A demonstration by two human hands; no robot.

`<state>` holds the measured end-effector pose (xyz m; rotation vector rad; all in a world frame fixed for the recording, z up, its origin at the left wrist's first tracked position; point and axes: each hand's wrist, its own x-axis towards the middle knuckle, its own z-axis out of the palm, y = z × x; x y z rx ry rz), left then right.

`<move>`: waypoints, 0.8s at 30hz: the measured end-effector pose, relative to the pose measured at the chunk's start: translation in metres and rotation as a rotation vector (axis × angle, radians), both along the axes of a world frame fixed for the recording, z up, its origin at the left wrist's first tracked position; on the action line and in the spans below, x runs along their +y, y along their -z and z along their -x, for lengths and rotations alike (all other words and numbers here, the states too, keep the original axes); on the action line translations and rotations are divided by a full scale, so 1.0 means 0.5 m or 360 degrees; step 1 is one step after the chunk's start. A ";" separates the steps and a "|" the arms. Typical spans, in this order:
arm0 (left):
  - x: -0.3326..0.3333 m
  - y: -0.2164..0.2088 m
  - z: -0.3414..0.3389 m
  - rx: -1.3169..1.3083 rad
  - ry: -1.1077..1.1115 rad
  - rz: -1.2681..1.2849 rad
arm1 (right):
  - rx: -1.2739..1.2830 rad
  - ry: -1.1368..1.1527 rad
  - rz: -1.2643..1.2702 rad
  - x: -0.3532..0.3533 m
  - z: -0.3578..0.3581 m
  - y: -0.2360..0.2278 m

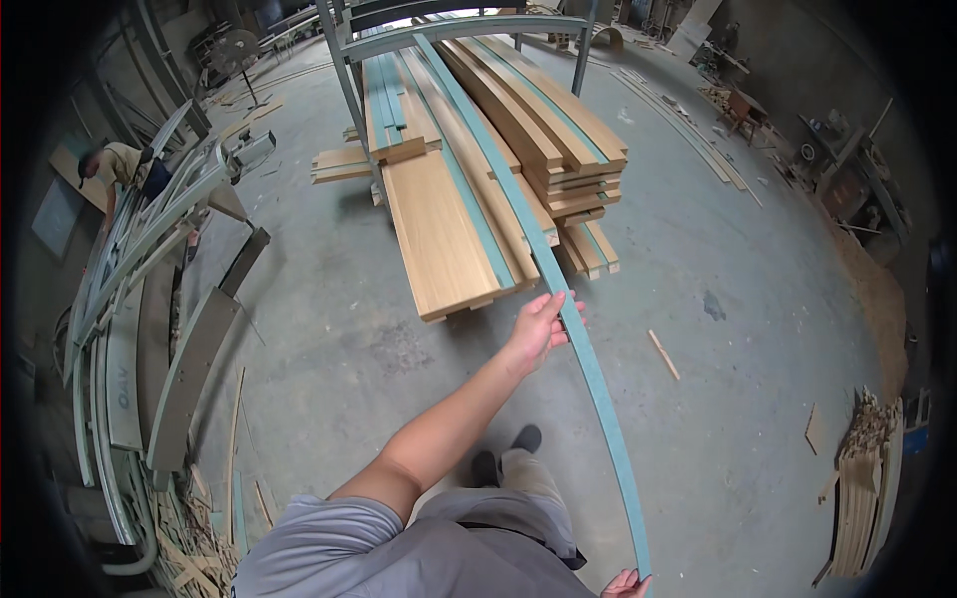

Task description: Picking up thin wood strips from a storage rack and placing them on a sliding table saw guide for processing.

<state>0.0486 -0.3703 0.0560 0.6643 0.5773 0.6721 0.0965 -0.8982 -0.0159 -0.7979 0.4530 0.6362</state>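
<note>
A long, thin strip (604, 399) with a blue-green face runs from the stack of boards down past my right side. My left hand (539, 329) is closed around it near the middle, thumb on top and fingers beneath. At the lower edge, my right hand (626, 586) grips the strip's near end; only its fingertips show. The far part of the strip lies over the stacked wooden boards (439, 234), several of which carry blue-green bands along their length.
A metal frame (459, 38) stands over the stack. Long grey machinery (194, 369) lines the left, where another person (125, 164) bends over it. Wood scraps (194, 553) lie below it. A small stick (663, 355) rests on the floor; bundled strips (862, 488) stand at right.
</note>
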 end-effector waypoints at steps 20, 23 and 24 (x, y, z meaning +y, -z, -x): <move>0.429 0.014 -0.050 0.0210 0.0227 -0.0003 | -0.0802 0.0123 0.0590 0.313 -0.244 0.130; 0.571 0.025 0.007 0.0124 0.0075 0.0068 | -0.1089 0.0031 0.0638 0.498 -0.171 0.068; 0.625 0.023 0.024 0.0080 0.0019 0.0106 | -0.0752 0.0046 0.0131 0.541 -0.149 0.050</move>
